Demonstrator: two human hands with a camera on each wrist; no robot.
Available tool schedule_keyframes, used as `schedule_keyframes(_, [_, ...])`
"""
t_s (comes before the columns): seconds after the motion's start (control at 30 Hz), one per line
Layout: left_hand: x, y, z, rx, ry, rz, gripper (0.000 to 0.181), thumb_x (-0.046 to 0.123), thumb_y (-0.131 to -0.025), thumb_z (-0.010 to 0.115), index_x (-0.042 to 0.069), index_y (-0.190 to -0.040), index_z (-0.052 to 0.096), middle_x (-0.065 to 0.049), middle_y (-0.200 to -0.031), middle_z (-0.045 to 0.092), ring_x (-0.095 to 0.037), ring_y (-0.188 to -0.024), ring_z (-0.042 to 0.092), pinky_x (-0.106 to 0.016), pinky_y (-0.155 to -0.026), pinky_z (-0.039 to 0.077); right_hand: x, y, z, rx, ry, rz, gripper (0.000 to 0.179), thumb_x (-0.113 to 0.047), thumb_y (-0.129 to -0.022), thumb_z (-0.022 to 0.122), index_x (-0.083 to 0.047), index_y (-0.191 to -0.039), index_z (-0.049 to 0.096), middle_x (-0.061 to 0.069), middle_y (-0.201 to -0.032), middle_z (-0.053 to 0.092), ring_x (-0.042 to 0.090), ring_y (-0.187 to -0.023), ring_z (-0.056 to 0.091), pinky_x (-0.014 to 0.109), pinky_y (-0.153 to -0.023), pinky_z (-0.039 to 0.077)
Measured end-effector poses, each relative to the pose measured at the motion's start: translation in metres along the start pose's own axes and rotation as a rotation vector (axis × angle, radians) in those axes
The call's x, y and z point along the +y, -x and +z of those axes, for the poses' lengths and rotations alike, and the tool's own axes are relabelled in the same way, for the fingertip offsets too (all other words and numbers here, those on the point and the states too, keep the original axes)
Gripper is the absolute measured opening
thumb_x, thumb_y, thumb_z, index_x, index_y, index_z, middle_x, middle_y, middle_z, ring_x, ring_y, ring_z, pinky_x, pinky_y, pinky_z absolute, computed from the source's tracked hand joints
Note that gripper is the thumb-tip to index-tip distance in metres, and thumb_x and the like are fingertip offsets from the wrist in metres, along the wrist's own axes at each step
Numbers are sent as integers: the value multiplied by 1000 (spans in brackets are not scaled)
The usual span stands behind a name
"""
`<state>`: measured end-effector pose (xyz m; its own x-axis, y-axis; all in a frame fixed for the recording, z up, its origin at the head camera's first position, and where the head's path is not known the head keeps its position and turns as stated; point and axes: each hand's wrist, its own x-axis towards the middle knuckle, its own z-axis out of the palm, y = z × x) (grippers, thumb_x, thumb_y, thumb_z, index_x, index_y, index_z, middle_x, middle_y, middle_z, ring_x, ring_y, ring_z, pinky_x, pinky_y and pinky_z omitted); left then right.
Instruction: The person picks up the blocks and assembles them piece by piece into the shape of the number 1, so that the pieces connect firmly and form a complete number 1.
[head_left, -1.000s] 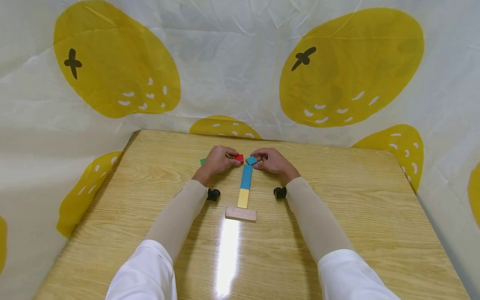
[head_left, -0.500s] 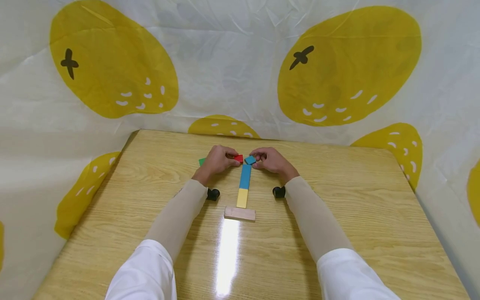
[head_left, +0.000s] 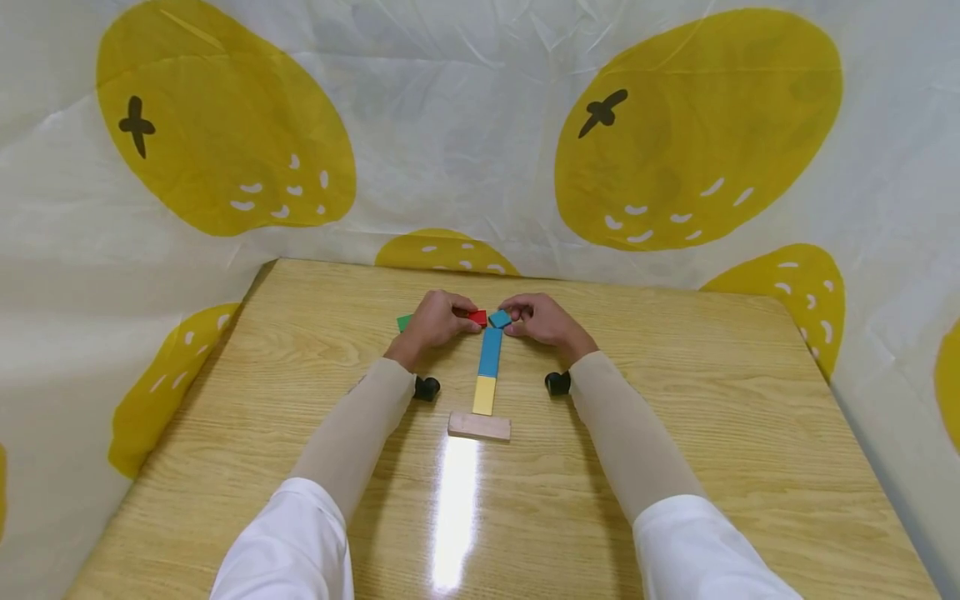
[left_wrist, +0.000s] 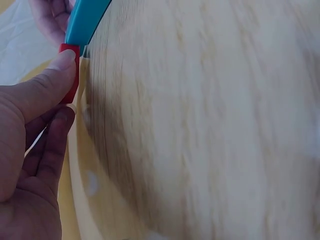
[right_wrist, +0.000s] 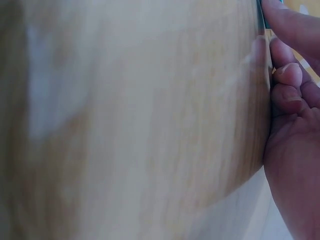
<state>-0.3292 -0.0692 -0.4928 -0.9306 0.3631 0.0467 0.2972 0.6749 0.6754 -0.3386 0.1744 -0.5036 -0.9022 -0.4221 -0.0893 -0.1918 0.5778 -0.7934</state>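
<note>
In the head view, my left hand [head_left: 438, 319] pinches a small red block [head_left: 478, 317] between thumb and fingers. My right hand [head_left: 546, 319] grips a small blue block [head_left: 499, 319], set askew just right of the red one. Both sit at the far end of a long blue block [head_left: 490, 352], which lies in line with a yellow block [head_left: 484, 395]. Across the near end of that line is a plain wooden block [head_left: 479, 427]. The left wrist view has the thumb on the red block [left_wrist: 70, 75]. The right wrist view catches only a sliver of blue beside the thumb.
A green block [head_left: 405, 322] pokes out from behind the left hand. Everything lies on a wood-grain table [head_left: 712, 417], backed and flanked by a white curtain [head_left: 457, 125] with yellow fruit prints. Black camera mounts [head_left: 557, 384] hang inside the wrists.
The gap between the red block and the small blue block has narrowed slightly. Otherwise both hands keep their grips in nearly the same place, and the row of blocks looks the same.
</note>
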Motion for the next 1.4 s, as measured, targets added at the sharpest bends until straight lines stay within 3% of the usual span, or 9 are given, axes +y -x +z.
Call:
schedule_keyframes(0.9, [-2, 1, 3, -54, -13, 10, 41, 29, -89, 84, 6, -122, 77, -11, -123, 77, -26, -114, 69, -40, -105, 56, 1, -1, -1, 2, -4, -2, 38, -8, -94, 76, -3, -131, 70, 9, -99, 62, 17, -73, 44, 27, -74, 39])
schedule_keyframes(1.4, [-5, 3, 2, -103, 47, 14, 33, 25, -103, 67, 3, -128, 73, -13, -126, 75, -27, -115, 70, -42, -104, 56, 2, 0, 0, -1, -16, -4, 35, -7, -94, 75, -4, -129, 71, 7, -97, 61, 19, -75, 45, 30, -75, 41])
